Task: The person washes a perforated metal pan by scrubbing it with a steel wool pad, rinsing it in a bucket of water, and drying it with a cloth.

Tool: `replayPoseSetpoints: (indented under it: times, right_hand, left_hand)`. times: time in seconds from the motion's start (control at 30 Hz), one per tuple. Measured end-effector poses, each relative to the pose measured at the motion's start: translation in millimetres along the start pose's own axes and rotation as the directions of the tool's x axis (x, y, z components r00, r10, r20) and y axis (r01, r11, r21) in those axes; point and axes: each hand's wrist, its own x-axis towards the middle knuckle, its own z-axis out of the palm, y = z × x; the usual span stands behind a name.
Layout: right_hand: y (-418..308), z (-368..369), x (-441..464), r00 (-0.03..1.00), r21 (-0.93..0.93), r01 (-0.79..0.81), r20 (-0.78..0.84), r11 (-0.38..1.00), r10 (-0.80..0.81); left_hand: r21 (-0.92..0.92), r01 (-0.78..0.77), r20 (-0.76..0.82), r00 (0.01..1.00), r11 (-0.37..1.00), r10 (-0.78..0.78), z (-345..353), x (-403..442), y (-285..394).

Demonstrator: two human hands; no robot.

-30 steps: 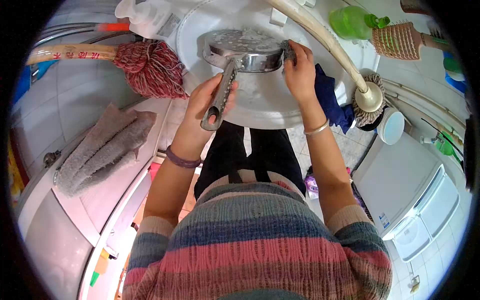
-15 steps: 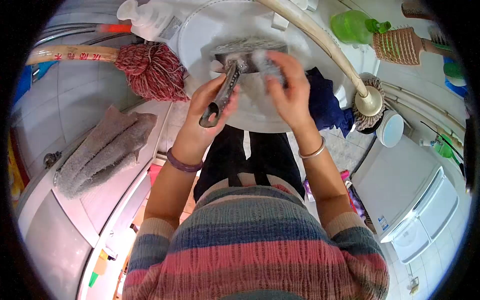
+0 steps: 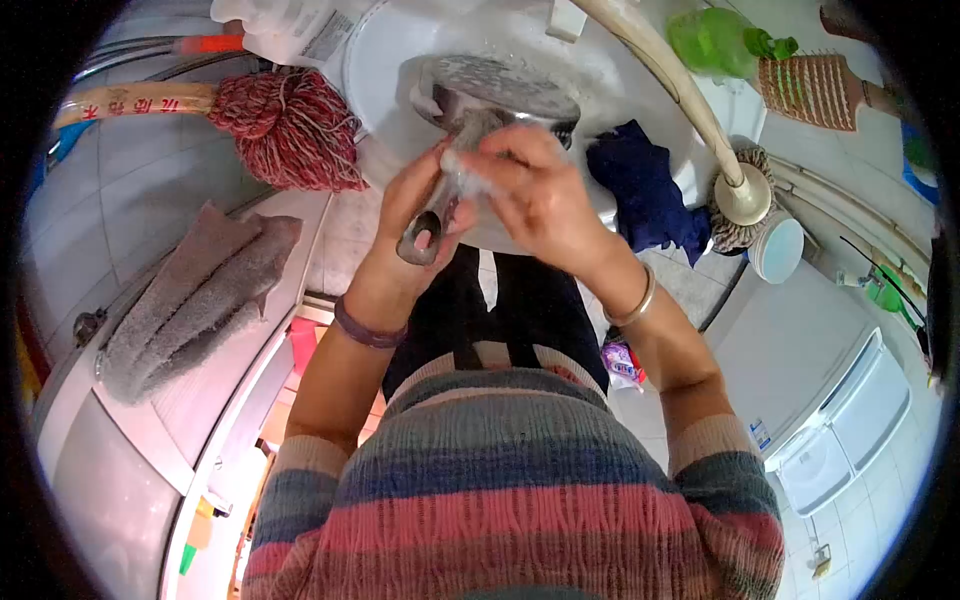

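A metal pan [image 3: 510, 88] with suds on its surface is tilted over the white basin [image 3: 385, 60]. Its handle points down toward me, and my left hand [image 3: 410, 205] is wrapped round it, the holed end showing below the fingers. My right hand [image 3: 545, 190] is closed at the upper part of the handle, pressing a greyish scrubber [image 3: 470, 180] that is blurred and partly covered by the fingers. A dark blue cloth [image 3: 640, 185] hangs over the basin's right rim.
A red mop head [image 3: 290, 130] is left of the basin, above a grey towel [image 3: 190, 300]. A wooden pole [image 3: 665, 75] crosses the basin's right side. A green bottle [image 3: 710, 42], a brush [image 3: 810, 92], a white bucket [image 3: 777, 248] and a white appliance [image 3: 800, 350] are at right.
My right hand has moved left and down with the scrubber, from the pan's right side onto the handle. My left hand keeps its hold while the pan's tilt has changed.
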Motion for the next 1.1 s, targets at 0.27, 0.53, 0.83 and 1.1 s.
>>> replayPoseSetpoints:
  times: [0.27, 0.53, 0.83, 1.1]
  right_hand:
    - [4, 1, 8, 0.996, -0.272, -0.041, 0.066, 0.961, 0.061]
    - [-1, 2, 3, 0.976, -0.271, -0.18, 0.069, 0.946, 0.205]
    - [7, 1, -1, 0.99, -0.158, -0.114, 0.067, 0.981, 0.126]
    - [11, -4, 6, 0.984, -0.22, -0.071, 0.143, 0.973, 0.104]
  left_hand:
    - [-0.094, 0.151, -0.221, 0.961, 0.984, -0.168, 6, 5, -1]
    - [-0.143, 0.318, -0.375, 0.859, 0.937, -0.349, 8, 13, -3]
    - [-0.194, 0.321, -0.351, 0.86, 0.927, -0.371, 4, 12, -9]
    - [-0.167, 0.326, -0.375, 0.852, 0.931, -0.365, 3, 10, -18]
